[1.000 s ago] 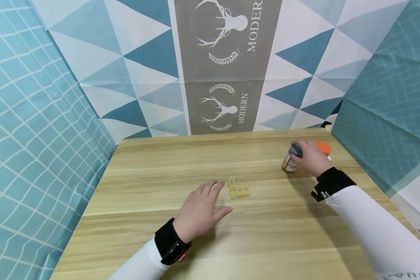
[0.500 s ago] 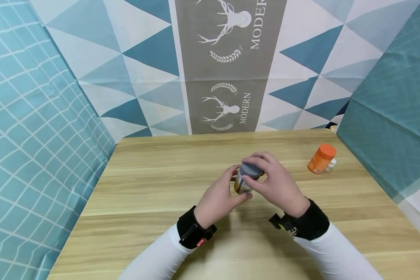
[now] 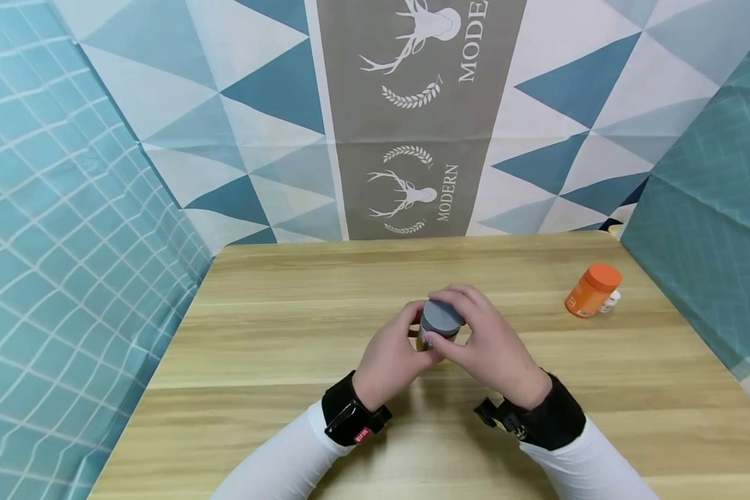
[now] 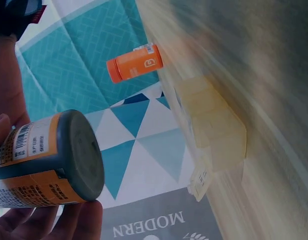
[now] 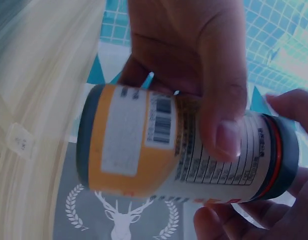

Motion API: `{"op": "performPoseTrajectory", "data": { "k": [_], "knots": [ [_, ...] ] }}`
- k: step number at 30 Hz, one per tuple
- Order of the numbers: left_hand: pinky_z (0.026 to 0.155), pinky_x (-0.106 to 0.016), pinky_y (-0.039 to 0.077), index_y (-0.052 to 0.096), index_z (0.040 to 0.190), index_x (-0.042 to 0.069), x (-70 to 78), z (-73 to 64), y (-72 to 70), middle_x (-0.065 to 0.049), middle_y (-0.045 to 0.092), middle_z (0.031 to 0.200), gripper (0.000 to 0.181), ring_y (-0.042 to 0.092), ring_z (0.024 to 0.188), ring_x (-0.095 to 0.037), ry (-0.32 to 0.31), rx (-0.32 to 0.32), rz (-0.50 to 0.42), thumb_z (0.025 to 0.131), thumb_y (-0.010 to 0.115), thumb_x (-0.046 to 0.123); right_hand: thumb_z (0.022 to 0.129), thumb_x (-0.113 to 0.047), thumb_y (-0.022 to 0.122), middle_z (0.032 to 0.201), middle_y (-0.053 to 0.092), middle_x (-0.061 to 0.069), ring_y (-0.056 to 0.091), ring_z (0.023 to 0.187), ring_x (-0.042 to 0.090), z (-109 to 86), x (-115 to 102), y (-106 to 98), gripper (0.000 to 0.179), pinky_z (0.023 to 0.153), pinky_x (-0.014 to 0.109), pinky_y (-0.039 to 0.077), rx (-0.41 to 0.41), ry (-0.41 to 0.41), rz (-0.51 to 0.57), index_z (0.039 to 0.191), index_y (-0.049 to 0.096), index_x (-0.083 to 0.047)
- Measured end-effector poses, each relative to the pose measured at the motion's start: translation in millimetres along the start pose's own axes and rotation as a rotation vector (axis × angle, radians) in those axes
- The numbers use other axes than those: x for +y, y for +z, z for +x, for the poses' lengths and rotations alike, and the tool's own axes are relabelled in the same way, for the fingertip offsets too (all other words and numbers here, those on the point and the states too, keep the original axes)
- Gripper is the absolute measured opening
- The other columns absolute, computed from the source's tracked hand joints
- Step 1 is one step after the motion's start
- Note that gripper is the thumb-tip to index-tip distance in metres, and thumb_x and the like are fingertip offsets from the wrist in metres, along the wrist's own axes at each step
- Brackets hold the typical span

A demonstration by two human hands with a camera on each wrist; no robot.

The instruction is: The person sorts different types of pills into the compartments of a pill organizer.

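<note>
A supplement bottle [image 5: 129, 135] with an orange and white label is held between both hands over the table. Its dark grey lid [image 3: 442, 317] faces up in the head view. My left hand [image 3: 390, 357] grips the bottle's body, its thumb across the label in the right wrist view. My right hand [image 3: 496, 347] has its thumb and fingers round the lid, where a red ring shows just below. Under the bottle's base, on the table, lies a translucent yellow pill organizer [image 4: 213, 125] with a lid flap raised; in the head view the hands hide it.
An orange bottle [image 3: 592, 292] with an orange lid stands on the right side of the wooden table [image 3: 287, 312]. Partly behind it is a small white bottle [image 3: 610, 301]. Patterned cloth surrounds the table at the back and both sides.
My right hand has brought the grey-lidded bottle from the right side to the middle. My left hand has moved in and taken hold of its body.
</note>
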State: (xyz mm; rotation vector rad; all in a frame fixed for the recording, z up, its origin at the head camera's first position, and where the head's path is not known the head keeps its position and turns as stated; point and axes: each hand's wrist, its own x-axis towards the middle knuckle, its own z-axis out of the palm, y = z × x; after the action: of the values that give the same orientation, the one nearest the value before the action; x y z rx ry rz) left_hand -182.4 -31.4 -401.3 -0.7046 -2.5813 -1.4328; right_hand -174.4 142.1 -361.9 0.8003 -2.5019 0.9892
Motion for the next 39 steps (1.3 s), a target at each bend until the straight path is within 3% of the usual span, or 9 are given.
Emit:
{"op": "performPoseTrajectory", "data": {
  "k": [4,6,11,16,22,27,32,35,39],
  "knots": [
    [0.078,-0.034,0.053,0.053,0.130,0.017,1.1,-0.7,-3.0,0.007,0.061,0.112,0.057,0.054,0.094,-0.005,-0.003,0.003,0.037,0.080,0.077,0.031,0.081,-0.047,0.074,0.115,0.055,0.005,0.051,0.095,0.014,2.3,-1,-4,0.061,0.074,0.036,0.051,-0.014,0.094,-0.081,0.126,0.056,-0.009],
    [0.072,-0.030,0.052,0.053,0.130,0.019,1.6,-1.1,-2.8,0.008,0.061,0.112,0.059,0.055,0.089,-0.006,-0.005,-0.001,0.058,0.080,0.077,0.037,0.081,-0.055,0.070,0.098,0.058,0.001,0.051,0.082,0.013,2.8,-1,-7,0.059,0.063,0.032,0.048,-0.021,0.144,-0.153,0.119,0.060,-0.011],
    [0.070,-0.028,0.053,0.054,0.127,0.021,0.5,-3.0,1.8,0.009,0.063,0.110,0.059,0.056,0.086,-0.005,-0.003,-0.019,0.058,0.078,0.078,0.042,0.081,-0.057,0.068,0.071,0.058,-0.003,0.048,0.058,0.011,2.4,-1,-13,0.048,0.045,0.026,0.038,-0.052,0.183,-0.254,0.104,0.064,-0.015],
    [0.076,-0.036,0.055,0.056,0.125,0.020,-1.6,-4.0,5.8,0.010,0.063,0.111,0.056,0.055,0.091,-0.001,0.022,-0.037,0.010,0.077,0.080,0.037,0.080,-0.048,0.071,0.077,0.065,-0.001,0.052,0.061,0.010,3.0,0,-14,0.044,0.048,0.025,0.043,-0.067,0.105,-0.264,0.102,0.065,-0.011],
    [0.075,-0.026,0.055,0.057,0.124,0.019,-1.6,-5.3,6.9,0.010,0.064,0.109,0.054,0.056,0.092,0.000,0.052,-0.047,0.004,0.078,0.080,0.035,0.078,-0.046,0.074,0.078,0.064,-0.002,0.052,0.062,0.011,1.9,-1,-16,0.043,0.049,0.025,0.044,-0.055,-0.007,-0.276,0.099,0.066,-0.010],
    [0.067,-0.024,0.054,0.057,0.122,0.020,-0.4,-7.4,5.8,0.010,0.063,0.101,0.052,0.057,0.082,-0.003,0.061,-0.051,0.025,0.078,0.079,0.034,0.077,-0.044,0.075,0.080,0.065,-0.002,0.053,0.067,0.011,1.7,2,-17,0.040,0.053,0.028,0.047,-0.049,-0.102,-0.264,0.096,0.066,-0.010],
    [0.071,-0.022,0.054,0.057,0.124,0.019,2.2,-7.5,2.7,0.008,0.065,0.102,0.054,0.058,0.086,-0.002,0.066,-0.099,-0.031,0.077,0.080,0.032,0.077,-0.037,0.077,0.092,0.065,0.000,0.054,0.080,0.011,-0.1,9,-21,0.043,0.065,0.033,0.051,-0.086,-0.187,-0.199,0.107,0.066,-0.008],
    [0.077,-0.023,0.055,0.056,0.124,0.018,4.1,-5.8,-0.5,0.007,0.065,0.107,0.055,0.058,0.093,-0.001,0.050,-0.142,-0.076,0.077,0.081,0.033,0.081,-0.031,0.070,0.094,0.059,-0.004,0.050,0.080,0.009,-0.4,12,-23,0.039,0.064,0.031,0.049,-0.133,-0.203,-0.179,0.114,0.064,-0.012],
    [0.078,-0.025,0.055,0.055,0.123,0.018,4.8,-3.9,-2.6,0.007,0.064,0.111,0.054,0.057,0.093,-0.002,0.033,-0.142,-0.046,0.078,0.080,0.034,0.084,-0.028,0.061,0.107,0.056,-0.003,0.049,0.089,0.010,-0.2,11,-23,0.043,0.072,0.034,0.049,-0.157,-0.197,-0.197,0.125,0.060,-0.015]
  ]
}}
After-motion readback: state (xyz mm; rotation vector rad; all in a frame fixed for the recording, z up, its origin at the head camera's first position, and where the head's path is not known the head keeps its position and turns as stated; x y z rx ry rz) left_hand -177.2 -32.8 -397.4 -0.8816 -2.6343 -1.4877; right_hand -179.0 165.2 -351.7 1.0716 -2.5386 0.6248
